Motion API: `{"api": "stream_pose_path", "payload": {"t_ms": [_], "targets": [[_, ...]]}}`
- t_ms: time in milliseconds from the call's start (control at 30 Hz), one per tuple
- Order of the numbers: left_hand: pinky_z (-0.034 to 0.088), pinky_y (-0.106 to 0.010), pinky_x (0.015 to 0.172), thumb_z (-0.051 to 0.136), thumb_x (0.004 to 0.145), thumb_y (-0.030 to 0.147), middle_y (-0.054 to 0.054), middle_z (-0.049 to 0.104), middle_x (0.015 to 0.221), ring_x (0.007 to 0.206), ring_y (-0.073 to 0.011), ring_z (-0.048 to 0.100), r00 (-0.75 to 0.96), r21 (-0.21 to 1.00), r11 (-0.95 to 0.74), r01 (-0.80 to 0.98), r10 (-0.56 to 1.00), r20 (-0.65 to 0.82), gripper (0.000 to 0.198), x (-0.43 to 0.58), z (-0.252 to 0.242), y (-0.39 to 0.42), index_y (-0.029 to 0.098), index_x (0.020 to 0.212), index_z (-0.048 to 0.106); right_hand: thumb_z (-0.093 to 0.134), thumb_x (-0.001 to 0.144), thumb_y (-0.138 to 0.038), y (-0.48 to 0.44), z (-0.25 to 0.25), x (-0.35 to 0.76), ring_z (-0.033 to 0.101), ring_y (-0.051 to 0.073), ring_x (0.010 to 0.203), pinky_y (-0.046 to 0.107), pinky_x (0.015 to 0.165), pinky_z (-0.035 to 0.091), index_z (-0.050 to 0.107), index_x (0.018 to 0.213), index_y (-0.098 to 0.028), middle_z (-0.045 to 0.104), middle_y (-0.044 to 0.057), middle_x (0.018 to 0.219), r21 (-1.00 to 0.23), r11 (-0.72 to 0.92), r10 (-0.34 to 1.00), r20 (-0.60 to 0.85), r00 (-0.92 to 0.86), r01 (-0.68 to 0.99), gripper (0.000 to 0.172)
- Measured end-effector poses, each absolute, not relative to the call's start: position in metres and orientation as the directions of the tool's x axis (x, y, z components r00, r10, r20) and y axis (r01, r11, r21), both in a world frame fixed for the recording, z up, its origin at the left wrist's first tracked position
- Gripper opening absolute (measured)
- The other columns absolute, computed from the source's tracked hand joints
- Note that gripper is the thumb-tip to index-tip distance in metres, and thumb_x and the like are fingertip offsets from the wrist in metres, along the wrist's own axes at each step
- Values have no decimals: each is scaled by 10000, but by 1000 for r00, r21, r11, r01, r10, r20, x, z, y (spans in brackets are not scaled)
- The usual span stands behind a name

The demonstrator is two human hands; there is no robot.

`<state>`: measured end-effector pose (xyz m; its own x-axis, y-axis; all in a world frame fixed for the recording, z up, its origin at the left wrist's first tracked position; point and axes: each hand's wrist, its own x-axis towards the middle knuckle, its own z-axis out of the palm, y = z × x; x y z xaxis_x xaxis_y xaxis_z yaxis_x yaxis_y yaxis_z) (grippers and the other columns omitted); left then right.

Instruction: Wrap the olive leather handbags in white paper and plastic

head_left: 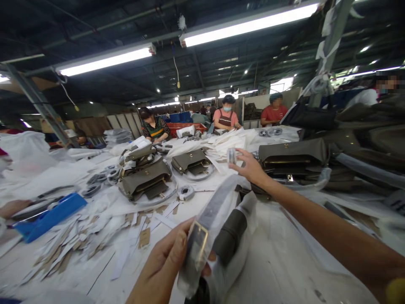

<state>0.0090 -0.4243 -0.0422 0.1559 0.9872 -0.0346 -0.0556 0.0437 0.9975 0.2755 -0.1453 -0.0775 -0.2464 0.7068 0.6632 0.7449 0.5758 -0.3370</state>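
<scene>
plastic-wrapped strap (210, 213) | pinched by left hand (171, 255), extending beyond it | right hand (251, 167) pinching pale item (232, 156)

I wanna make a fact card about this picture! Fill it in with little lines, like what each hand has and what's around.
Left hand: holds a plastic-wrapped strap with a gold buckle
Right hand: raised, pinching a small pale thing, too blurry to name
Bags: dark handbags, more piled at the right
Scraps: white and brown strips, left of the strap
Blue thing: a blue tray at the left, near someone else's hand
Lights: long bright lamps overhead
</scene>
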Motion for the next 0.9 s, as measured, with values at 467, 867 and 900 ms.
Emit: {"api": "stream_pose_path", "payload": {"t_ms": [467,867,900], "targets": [[480,-193,676,748,773,516,-28,720,882,788,-135,622,215,992,-104,75,973,85,438,35,-9,-397,206,1083,738,683,891,-409,-378,-87,263,679,154,941,239,782,580,722,1058,-199,724,49,1116,-834,-211,955,-66,-288,-510,270],[480,-292,839,768,733,517,-59,738,1073,917,-190,652,268,911,-233,340,953,144,495,36,4,-389,189,1101,717,570,976,-267,-361,-49,210,659,100,652,184,650,596,649,831,-124,683,41,713,-533,-356,934,-182,-307,-768,219],[486,-300,828,773,723,521,-68,736,1070,919,-197,654,266,909,-228,350,954,136,526,35,5,-387,180,1116,695,573,975,-277,-360,-48,209,657,101,640,183,643,596,647,823,-125,679,41,700,-540,-356,934,-180,-309,-763,228]]}}
